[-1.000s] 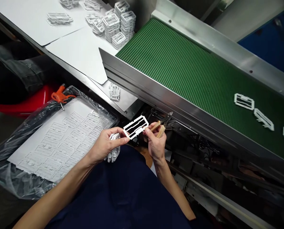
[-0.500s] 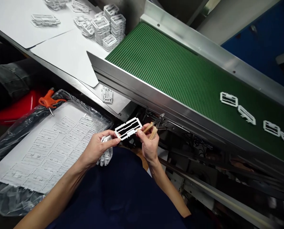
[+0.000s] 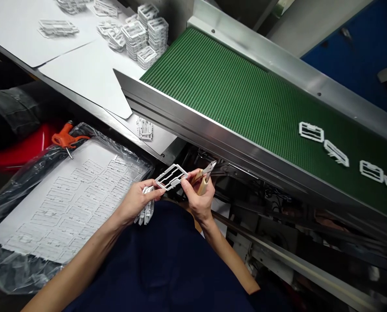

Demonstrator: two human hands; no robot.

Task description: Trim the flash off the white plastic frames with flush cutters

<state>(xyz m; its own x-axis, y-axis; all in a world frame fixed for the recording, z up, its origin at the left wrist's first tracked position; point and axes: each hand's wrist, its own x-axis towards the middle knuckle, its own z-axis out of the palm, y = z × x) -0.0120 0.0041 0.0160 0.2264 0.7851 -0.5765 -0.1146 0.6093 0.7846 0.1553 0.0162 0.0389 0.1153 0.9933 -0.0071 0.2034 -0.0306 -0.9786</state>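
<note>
My left hand (image 3: 135, 201) grips a bundle of white moulded plastic frames (image 3: 145, 211) against its palm. Its fingertips also pinch one end of a single white plastic frame (image 3: 171, 177), which is held up and tilted. My right hand (image 3: 195, 197) touches that frame's other end with its fingers. The same hand is shut on wood-handled side cutters (image 3: 202, 177), whose metal jaws point up and away, a little beyond the frame and apart from it.
A green conveyor belt (image 3: 219, 104) with steel side rails (image 3: 193, 123) carries several white frames (image 3: 311, 131). Stacks of frames (image 3: 144, 35) stand on white board at the back. To my left, a white sheet of frames (image 3: 70, 203) lies on clear plastic, near an orange-handled tool (image 3: 66, 138).
The single frame has turned and tilted between my hands, and the cutters have tipped with my right hand. The whole view has shifted left and up since the oldest frame.
</note>
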